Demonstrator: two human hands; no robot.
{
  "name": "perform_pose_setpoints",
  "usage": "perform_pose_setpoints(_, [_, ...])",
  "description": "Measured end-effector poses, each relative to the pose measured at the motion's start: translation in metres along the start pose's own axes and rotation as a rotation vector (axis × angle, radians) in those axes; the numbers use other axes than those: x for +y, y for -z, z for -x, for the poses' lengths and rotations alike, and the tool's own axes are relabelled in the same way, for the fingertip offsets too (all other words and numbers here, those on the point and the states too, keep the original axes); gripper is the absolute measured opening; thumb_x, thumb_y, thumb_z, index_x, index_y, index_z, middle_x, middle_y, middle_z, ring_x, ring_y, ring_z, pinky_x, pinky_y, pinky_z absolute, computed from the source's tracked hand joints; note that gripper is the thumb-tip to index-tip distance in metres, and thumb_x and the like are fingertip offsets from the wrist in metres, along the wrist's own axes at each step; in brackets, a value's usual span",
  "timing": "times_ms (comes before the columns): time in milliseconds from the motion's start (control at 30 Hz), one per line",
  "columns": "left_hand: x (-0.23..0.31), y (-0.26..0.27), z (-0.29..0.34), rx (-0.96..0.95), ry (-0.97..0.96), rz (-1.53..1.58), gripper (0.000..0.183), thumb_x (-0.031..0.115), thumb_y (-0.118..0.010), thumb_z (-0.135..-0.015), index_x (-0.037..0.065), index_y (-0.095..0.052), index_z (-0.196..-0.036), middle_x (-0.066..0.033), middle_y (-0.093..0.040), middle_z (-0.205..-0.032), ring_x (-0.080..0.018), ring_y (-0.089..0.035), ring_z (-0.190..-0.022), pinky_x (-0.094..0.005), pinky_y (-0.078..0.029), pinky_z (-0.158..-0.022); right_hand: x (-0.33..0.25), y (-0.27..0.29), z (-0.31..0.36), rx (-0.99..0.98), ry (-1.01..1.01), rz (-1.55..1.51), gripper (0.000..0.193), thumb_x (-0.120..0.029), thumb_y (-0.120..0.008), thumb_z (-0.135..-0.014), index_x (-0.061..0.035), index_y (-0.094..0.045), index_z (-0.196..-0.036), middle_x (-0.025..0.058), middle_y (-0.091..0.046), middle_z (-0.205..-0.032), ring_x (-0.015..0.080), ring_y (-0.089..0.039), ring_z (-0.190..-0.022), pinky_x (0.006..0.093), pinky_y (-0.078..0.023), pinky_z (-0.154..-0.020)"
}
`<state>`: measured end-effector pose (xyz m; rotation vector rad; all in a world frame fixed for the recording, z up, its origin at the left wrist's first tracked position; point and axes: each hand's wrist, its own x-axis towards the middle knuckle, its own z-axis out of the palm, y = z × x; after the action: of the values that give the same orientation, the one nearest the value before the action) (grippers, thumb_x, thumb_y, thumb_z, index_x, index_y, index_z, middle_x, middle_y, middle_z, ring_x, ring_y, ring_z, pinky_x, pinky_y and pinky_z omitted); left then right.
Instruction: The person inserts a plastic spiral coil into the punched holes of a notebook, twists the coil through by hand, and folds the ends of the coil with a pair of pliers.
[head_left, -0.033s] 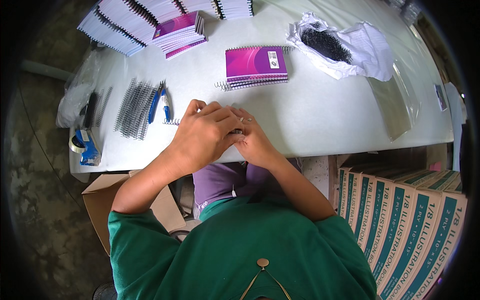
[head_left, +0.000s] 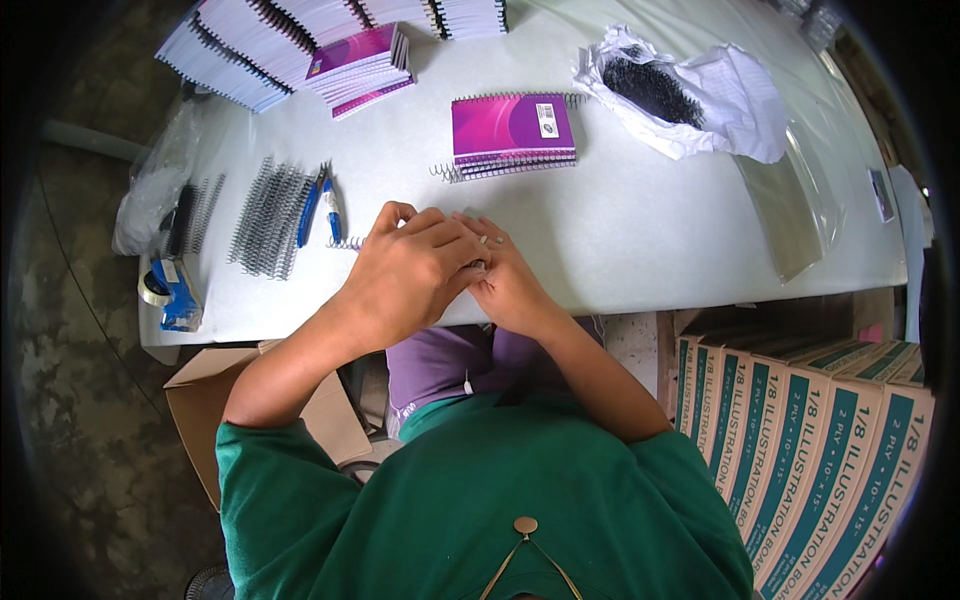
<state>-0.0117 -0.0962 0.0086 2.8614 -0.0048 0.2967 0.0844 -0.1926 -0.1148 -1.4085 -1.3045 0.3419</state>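
Observation:
My left hand (head_left: 405,270) and my right hand (head_left: 512,288) meet at the near edge of the white table (head_left: 640,240). The left lies partly over the right. Both have their fingers curled around a small wire piece (head_left: 479,265), which is mostly hidden between them. A short bit of wire spiral (head_left: 345,243) lies on the table just left of my left fingers. Beyond my hands a purple spiral notebook (head_left: 512,128) rests on a thin stack.
A row of loose wire spirals (head_left: 265,215) and blue-handled pliers (head_left: 322,205) lie at the left. Notebook stacks (head_left: 250,45) line the far edge. A white bag of black coils (head_left: 680,95) sits at the back right. Teal-and-white cartons (head_left: 830,440) stand beside my right leg, an open cardboard box (head_left: 195,385) by my left.

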Motion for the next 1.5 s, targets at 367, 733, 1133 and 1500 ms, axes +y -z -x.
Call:
perform_pose_setpoints(367, [0.0,-0.003,-0.008,0.105,-0.065,-0.094,0.014,0.018,-0.07,-0.07,0.011,-0.064,-0.08,-0.0021,-0.06,-0.077,-0.0202,-0.059,-0.075,-0.0337,-0.041,-0.075,-0.007,0.013,0.005,-0.063,-0.186,-0.275,0.013,-0.007,-0.055,-0.084,0.0011,-0.058,-0.093,0.0179,-0.063,-0.089,0.0342,-0.06,-0.087,0.0404,-0.045,-0.08])
perform_pose_setpoints(733, [0.002,0.012,-0.011,0.124,-0.026,-0.072,0.017,0.021,-0.074,-0.066,0.01,-0.064,-0.073,-0.0031,-0.058,-0.068,-0.0206,-0.058,-0.066,-0.0332,-0.039,-0.07,-0.024,0.016,0.004,-0.093,-0.137,-0.381,0.028,-0.011,-0.052,-0.09,-0.0006,-0.048,-0.116,0.0204,-0.062,-0.091,0.0342,-0.062,-0.083,0.0357,-0.047,-0.073])
perform_pose_setpoints(1133, [-0.065,-0.022,-0.062,0.616,0.082,-0.16,0.028,0.013,-0.074,-0.069,0.006,-0.064,-0.094,-0.0103,-0.06,-0.104,-0.0285,-0.057,-0.096,-0.0353,-0.048,-0.077,0.014,0.127,-0.081,0.306,0.174,0.285,0.027,0.001,-0.062,-0.072,-0.0068,-0.063,-0.098,0.009,-0.061,-0.108,0.0237,-0.056,-0.1,0.0351,-0.04,-0.089])
perform_pose_setpoints(1500, [-0.075,-0.09,-0.043,0.541,0.483,0.397,0.045,0.01,-0.077,-0.069,0.0,-0.056,-0.108,-0.0139,-0.063,-0.104,-0.0233,-0.06,-0.096,-0.0322,-0.049,-0.083,0.049,0.115,-0.05,0.183,-0.284,0.179,0.054,-0.015,-0.072,-0.076,-0.0013,-0.051,-0.124,0.0211,-0.047,-0.13,0.0284,-0.053,-0.114,0.0351,-0.044,-0.091])
